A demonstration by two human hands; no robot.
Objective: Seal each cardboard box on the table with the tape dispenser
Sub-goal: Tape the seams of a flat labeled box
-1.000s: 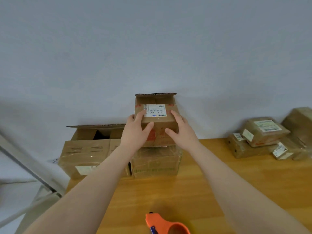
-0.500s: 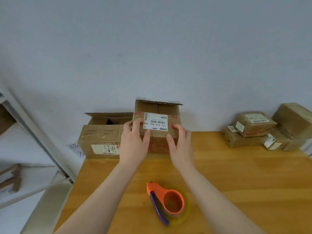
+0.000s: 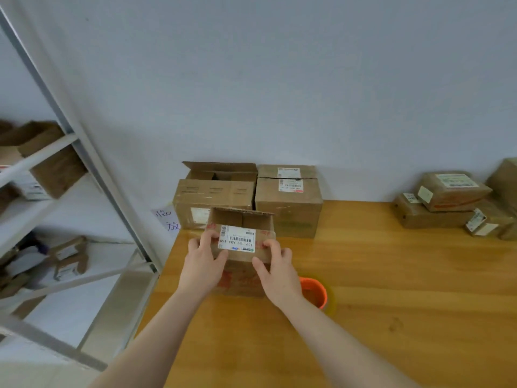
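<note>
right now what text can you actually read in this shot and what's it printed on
"159 15? A03 160" (one digit unclear): white label on the small box being held.
"临放": handwritten on the paper note by the wall.
Red print on the small box's front: too blurred to read.
Labels on the back boxes and the parcels at the right: too small to read.

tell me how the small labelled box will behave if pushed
Probably light: left hand and right hand hold the small box by its top corners. Its rear flap stands open, so the top likely flexes. Flat-sided, it should slide, not roll, on the smooth table.
</note>
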